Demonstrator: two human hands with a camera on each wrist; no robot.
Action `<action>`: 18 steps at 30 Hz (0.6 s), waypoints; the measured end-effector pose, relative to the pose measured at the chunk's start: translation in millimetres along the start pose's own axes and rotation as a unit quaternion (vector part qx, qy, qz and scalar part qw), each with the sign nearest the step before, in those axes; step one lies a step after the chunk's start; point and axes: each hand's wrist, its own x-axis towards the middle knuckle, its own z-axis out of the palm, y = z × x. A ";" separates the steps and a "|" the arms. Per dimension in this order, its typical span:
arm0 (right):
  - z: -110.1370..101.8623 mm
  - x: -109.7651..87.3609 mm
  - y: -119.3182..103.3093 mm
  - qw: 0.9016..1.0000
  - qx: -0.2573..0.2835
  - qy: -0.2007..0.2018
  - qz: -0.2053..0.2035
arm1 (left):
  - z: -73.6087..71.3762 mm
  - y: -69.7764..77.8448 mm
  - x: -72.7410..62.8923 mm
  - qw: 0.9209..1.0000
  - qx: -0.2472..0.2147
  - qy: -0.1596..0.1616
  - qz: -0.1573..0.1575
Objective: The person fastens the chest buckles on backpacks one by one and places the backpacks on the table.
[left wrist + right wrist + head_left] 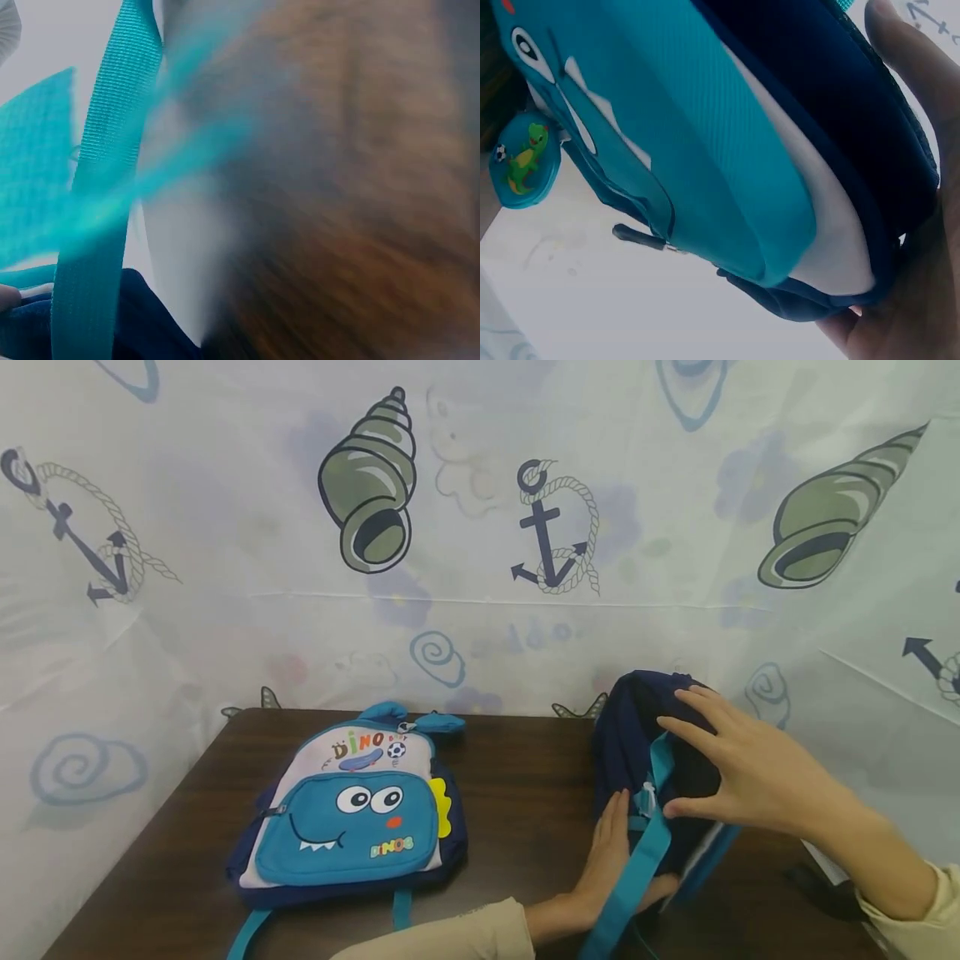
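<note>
while hands [600,878] [750,768] touch the backpack [624,735], its strap [634,877] runs off-frame

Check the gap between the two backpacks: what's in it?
Head view: bare table through the middle; nearer the camera, the left sleeve and left hand extend across, the hand at the right backpack's side.

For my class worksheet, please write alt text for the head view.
A person's left hand and spread right hand are at a navy bag. To the left, a smiling dino bag sits on a dark table.
</note>
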 end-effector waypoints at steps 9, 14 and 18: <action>2.9 -11.9 5.2 0.999 0.003 -0.029 0.033 | -9.0 -11.2 -1.7 1.000 0.004 -0.017 0.008; 5.8 -16.0 4.1 1.000 0.006 -0.013 0.026 | -13.1 -10.7 -2.8 0.999 0.038 -0.016 0.013; 8.6 -18.6 4.6 1.000 0.008 -0.006 0.027 | -14.7 -15.7 -2.2 0.996 0.075 -0.004 0.049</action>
